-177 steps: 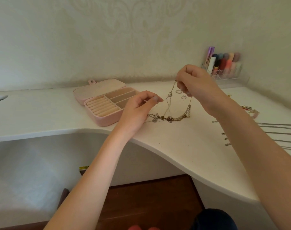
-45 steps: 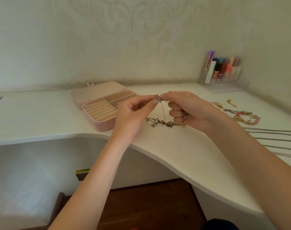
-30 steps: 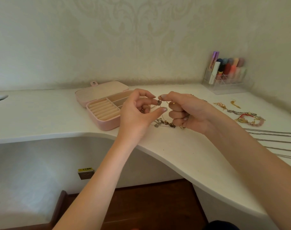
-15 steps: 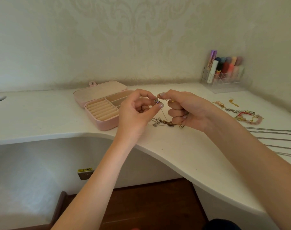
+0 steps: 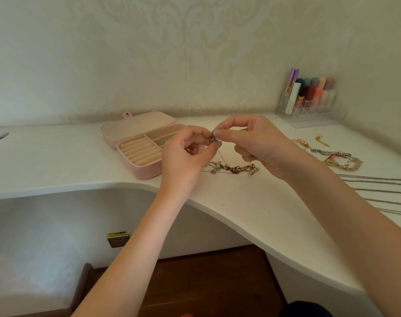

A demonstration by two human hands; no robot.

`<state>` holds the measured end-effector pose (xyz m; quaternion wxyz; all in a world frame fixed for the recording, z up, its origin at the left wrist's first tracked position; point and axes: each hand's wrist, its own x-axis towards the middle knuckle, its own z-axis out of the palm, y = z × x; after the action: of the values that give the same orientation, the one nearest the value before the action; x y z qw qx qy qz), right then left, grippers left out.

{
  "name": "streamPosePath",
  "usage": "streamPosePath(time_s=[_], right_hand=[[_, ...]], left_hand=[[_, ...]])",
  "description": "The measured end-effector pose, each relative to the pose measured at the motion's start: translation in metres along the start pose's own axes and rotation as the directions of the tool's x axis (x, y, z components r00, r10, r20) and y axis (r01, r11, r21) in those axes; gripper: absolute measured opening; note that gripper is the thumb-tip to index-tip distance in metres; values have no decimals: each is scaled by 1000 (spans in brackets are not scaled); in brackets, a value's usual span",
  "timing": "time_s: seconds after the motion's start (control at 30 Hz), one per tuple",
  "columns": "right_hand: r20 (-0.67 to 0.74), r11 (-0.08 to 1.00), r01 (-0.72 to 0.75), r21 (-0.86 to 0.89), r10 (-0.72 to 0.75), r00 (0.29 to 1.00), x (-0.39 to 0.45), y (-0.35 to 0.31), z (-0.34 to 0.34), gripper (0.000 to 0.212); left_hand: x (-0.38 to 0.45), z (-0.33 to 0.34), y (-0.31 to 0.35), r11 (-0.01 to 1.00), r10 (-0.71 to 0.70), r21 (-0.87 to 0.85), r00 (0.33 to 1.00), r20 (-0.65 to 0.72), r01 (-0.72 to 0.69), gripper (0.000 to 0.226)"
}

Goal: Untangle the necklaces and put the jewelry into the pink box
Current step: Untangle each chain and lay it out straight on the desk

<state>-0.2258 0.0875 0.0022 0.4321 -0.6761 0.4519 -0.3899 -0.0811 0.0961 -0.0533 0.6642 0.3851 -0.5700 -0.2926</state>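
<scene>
Two hands meet above the white bench (image 5: 252, 202). Left hand (image 5: 185, 156) and right hand (image 5: 256, 143) each pinch the same little clasp (image 5: 214, 140) on a thin necklace (image 5: 220, 154), fingertips nearly touching. Its beaded tangle (image 5: 234, 168) lies on the bench just below, right beside the pink box (image 5: 140, 165), which sits open, lid flat behind it. More bracelets (image 5: 337, 156) and long chains (image 5: 378, 191) are spread off to the right, well apart.

left hand (image 5: 185, 154), right hand (image 5: 252, 143) pinching (fingertips meeting)
</scene>
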Motion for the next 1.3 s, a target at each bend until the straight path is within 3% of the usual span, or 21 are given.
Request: streamPosePath(time_s=[0.33, 0.6, 0.83, 1.03, 1.3], right_hand=[[-33, 998, 57, 13, -57, 998, 1, 2, 3, 5], [-161, 996, 15, -86, -28, 987, 3, 0, -3, 10], [-80, 993, -29, -113, 20, 997, 0, -4, -5, 9], [-13, 997, -78, 15, 78, 997, -1, -2, -5, 12], [24, 994, -107, 14, 107, 994, -2, -3, -5, 15]], left_hand=[[0, 0, -1, 999, 21, 49, 999, -26, -20, 13], [-1, 0, -2, 988, 72, 139, 996, -43, -66, 13], [-3, 2, -1, 967, 130, 233, 987, -90, -106, 10], [-5, 3, -3, 926, 219, 332, 972, -82, -180, 11], [-6, 4, -2, 896, 258, 394, 963, -84, -205, 12]])
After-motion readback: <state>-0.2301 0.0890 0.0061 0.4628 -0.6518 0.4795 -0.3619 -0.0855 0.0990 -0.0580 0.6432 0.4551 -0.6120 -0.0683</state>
